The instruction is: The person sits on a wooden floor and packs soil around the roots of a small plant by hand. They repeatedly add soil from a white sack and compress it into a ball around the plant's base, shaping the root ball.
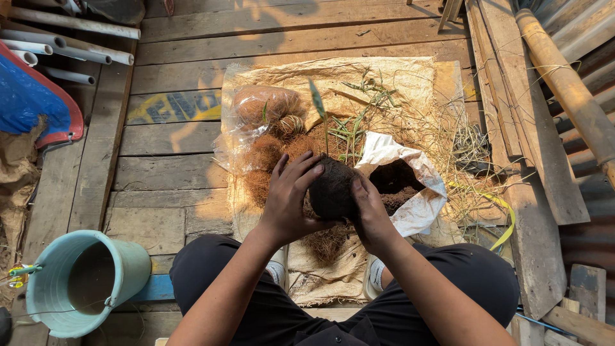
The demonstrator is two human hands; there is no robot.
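Left hand (291, 195) and right hand (370, 208) are closing around a dark soil ball (332, 189) with a thin green seedling (320, 112), cupping it from both sides at frame centre | white sack of soil (416, 192) is lying open just right | coconut fibre (269, 154) is sitting beyond on burlap sheet (397, 77) | teal bucket (128, 263) is standing lower left

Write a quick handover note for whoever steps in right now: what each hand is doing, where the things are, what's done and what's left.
Left hand: cupped on the left side of the soil ball.
Right hand: pressed on its right side.
Soil ball: dark, round, held above the sack mat, a thin green seedling standing up from its top.
Nearby: open white bag of soil to the right, loose brown fibre to the left, teal bucket at the far left.
Done: the ball is formed around the seedling.
Left: no fibre wrapped on the ball yet.
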